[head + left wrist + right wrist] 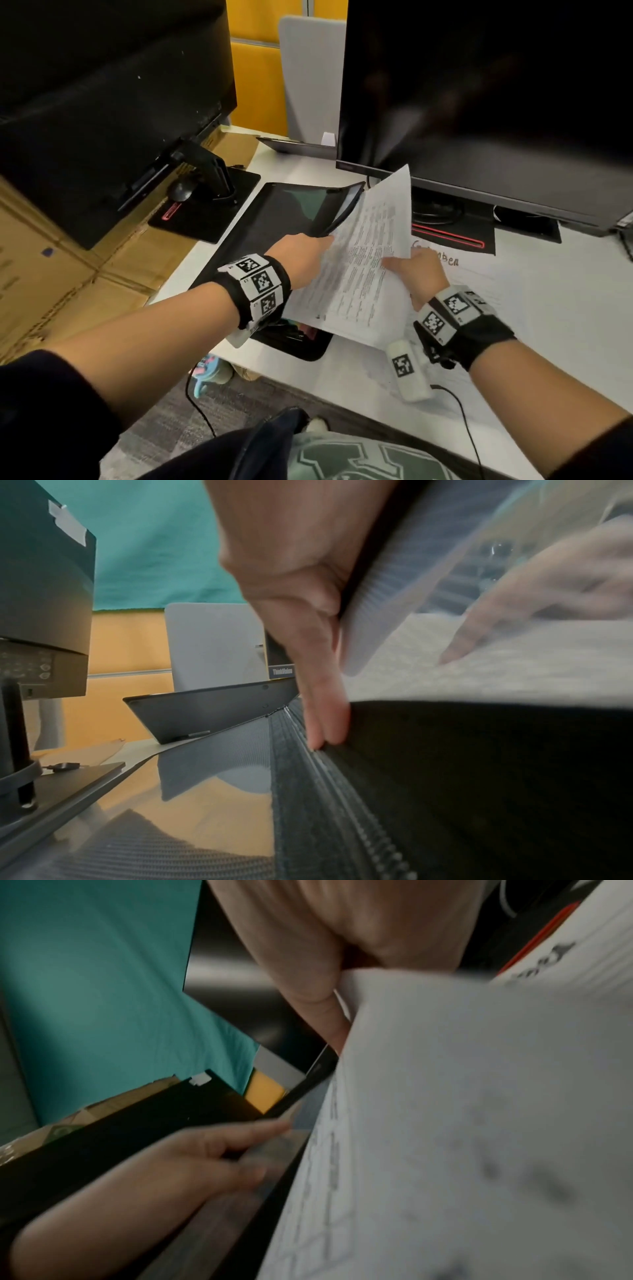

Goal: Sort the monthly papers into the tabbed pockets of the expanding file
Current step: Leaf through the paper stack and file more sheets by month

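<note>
A black expanding file point(260, 219) lies flat on the white desk point(548, 291) with its mouth toward the right. My left hand point(308, 253) grips the edge of the file at the mouth, its fingers point(318, 696) curled round a translucent divider point(377, 601) and lifting it. My right hand point(421, 274) pinches a stack of printed papers point(363, 267) by the right edge, tilted over the file's mouth. In the right wrist view the thumb point(329, 1010) presses on the papers point(462, 1123), and the left hand point(192, 1161) holds the file's edge below. The file's pocket tabs are hidden.
A sheet with handwritten "September" point(442, 258) lies on the desk under my right hand. Two dark monitors point(102, 102) point(479, 85) stand behind, their bases point(209, 209) point(452, 233) beside the file. Cardboard boxes point(51, 267) sit left. A white tagged device point(407, 366) hangs below my right wrist.
</note>
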{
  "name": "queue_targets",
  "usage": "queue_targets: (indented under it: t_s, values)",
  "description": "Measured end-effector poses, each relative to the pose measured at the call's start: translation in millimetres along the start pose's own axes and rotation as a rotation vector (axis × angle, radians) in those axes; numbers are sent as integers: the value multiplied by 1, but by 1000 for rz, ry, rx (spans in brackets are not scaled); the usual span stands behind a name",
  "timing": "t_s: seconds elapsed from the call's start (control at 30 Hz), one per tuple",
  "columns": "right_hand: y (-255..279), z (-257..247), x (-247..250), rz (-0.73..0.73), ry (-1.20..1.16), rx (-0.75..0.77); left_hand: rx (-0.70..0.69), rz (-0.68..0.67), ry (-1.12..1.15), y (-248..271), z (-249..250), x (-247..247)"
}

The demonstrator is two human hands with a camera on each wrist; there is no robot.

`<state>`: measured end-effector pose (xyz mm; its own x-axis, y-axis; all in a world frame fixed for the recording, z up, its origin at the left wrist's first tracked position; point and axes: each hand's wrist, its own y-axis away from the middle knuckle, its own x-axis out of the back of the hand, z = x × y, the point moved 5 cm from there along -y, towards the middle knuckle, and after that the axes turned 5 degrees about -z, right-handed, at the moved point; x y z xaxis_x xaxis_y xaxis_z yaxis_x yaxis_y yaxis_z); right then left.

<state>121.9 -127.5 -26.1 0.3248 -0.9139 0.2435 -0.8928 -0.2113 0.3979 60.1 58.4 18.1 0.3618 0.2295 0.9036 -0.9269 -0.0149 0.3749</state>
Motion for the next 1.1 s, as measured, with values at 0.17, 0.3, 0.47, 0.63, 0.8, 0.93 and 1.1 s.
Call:
queue_targets:
  t_s: [0.17,0.3,0.47,0.63,0.8,0.93,1.1]
  values:
    - [-4,-5,-47,56,99,21,-50,27,-41,4,16,4]
    - [-9,-14,-60,2,171,65,-96,48,-34,9,28,2]
    - [-6,-13,-42,9,15,120,-65,60,-91,8,25,5]
    - [-9,-20,-59,-38,203,101,-101,64,-35,7,26,2]
    - [-15,-18,-67,-103,312,15,-92,179,129,10,13,21]
    - [-14,-15,-68,-118,114,18,-81,197,225,15,5,29]
    - [-24,-5,-82,-187,248,12,-71,169,140,14,5,22]
